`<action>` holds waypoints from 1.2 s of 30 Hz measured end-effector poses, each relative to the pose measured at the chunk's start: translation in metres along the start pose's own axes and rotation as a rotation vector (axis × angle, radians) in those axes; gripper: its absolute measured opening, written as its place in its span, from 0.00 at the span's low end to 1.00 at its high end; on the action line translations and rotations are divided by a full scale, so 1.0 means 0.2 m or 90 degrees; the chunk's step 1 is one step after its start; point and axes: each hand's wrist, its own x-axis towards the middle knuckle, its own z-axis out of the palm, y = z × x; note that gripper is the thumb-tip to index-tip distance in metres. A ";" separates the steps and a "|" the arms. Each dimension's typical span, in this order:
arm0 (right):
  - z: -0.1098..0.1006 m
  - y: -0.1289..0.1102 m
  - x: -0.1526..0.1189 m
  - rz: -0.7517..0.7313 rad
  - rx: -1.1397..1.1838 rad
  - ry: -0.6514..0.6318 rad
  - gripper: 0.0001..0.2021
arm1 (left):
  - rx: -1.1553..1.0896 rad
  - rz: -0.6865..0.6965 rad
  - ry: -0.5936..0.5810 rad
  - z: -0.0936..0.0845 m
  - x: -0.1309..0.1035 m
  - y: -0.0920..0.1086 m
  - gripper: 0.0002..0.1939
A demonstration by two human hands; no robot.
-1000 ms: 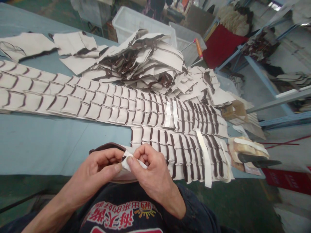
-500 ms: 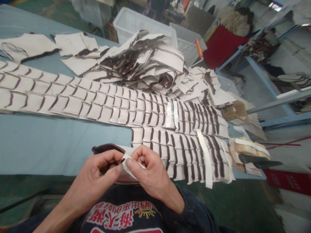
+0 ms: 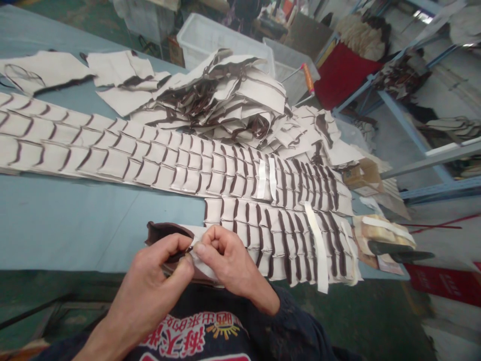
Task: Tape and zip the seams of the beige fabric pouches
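Observation:
Close to my body at the table's front edge, a white fabric piece with a dark brown side (image 3: 168,229) is held between my hands. My left hand (image 3: 156,276) pinches its edge with thumb and forefinger, next to a small dark bit at the fingertips. Fingers curled, my right hand (image 3: 230,260) grips the white part of the same piece just to the right. My fingers hide much of the fabric. Right beside my right hand lies a shorter row of overlapping white pieces with brown edges (image 3: 255,220).
A long overlapping row of similar pieces (image 3: 124,145) runs across the blue-covered table (image 3: 75,220). Behind it rises a loose heap of pieces (image 3: 225,95). White strips (image 3: 316,245) lie over the rows. Plastic bins (image 3: 221,42), a cardboard box (image 3: 363,175) and a blue shelf frame (image 3: 406,120) stand beyond.
My left hand has turned and shifted slightly right and down. The brown side of the fabric piece now gapes wider. My right hand stays almost in place.

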 end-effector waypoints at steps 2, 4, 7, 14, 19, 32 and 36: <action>-0.02 0.01 0.02 0.008 -0.013 -0.025 0.33 | 0.021 0.033 -0.021 0.00 0.01 -0.03 0.12; -0.04 0.01 0.04 -0.009 -0.049 -0.033 0.33 | 0.031 0.056 -0.014 0.01 0.03 -0.03 0.12; -0.06 0.03 0.06 -0.080 -0.147 -0.020 0.29 | 0.044 0.097 0.028 0.01 0.06 0.02 0.12; -0.05 0.02 0.11 -0.265 -0.341 0.073 0.29 | 0.087 0.124 0.002 -0.03 0.14 0.08 0.12; -0.12 -0.12 0.06 -0.365 -0.332 0.127 0.28 | -0.029 0.052 -0.135 -0.11 0.14 0.06 0.11; -0.19 -0.38 0.07 -0.432 -0.457 -0.124 0.25 | 0.031 0.207 -0.125 -0.22 0.13 0.24 0.10; -0.20 -0.40 0.02 -0.331 -0.429 -0.188 0.28 | 0.021 0.175 -0.132 -0.20 0.10 0.20 0.08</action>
